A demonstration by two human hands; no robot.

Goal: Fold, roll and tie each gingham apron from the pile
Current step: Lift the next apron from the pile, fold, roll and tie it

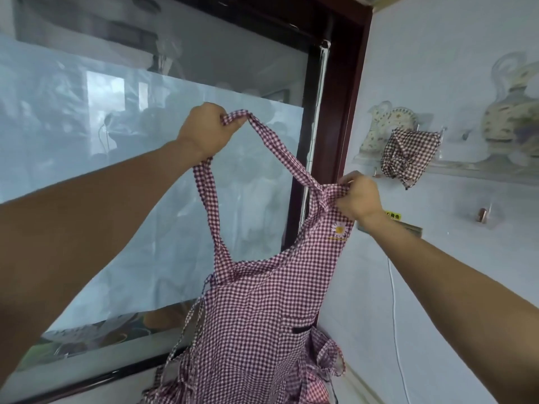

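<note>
The left hand (204, 130) is raised high with its fingers curled tight round the top of the neck loop (271, 147) of a red-and-white gingham apron (262, 310). The right hand (357, 198), lower and off to the side, pinches the cloth where the loop joins the upper corner of the bib, its fingers bunching the fabric there. The loop runs taut from the left hand down to the right hand, and its other side drops from under the left wrist to the far corner of the bib. The apron hangs in the air below and between the two hands, its front toward the camera. A daisy patch (339, 228) sits on the bib just under the right hand. Lower down, below the right forearm, a dark pocket trim (302, 329) shows, with a ruffled edge just beside it. A thin tie (191, 325) dangles from the apron's side under the left forearm. Beyond the left hand is a glass door (116, 170) partly covered with frosted film. Past the right hand, on the wall, a second gingham bundle (408, 156) hangs from a hook just beside a glass shelf (466, 167). A white cable (395, 301) runs down the wall under the right forearm.
</note>
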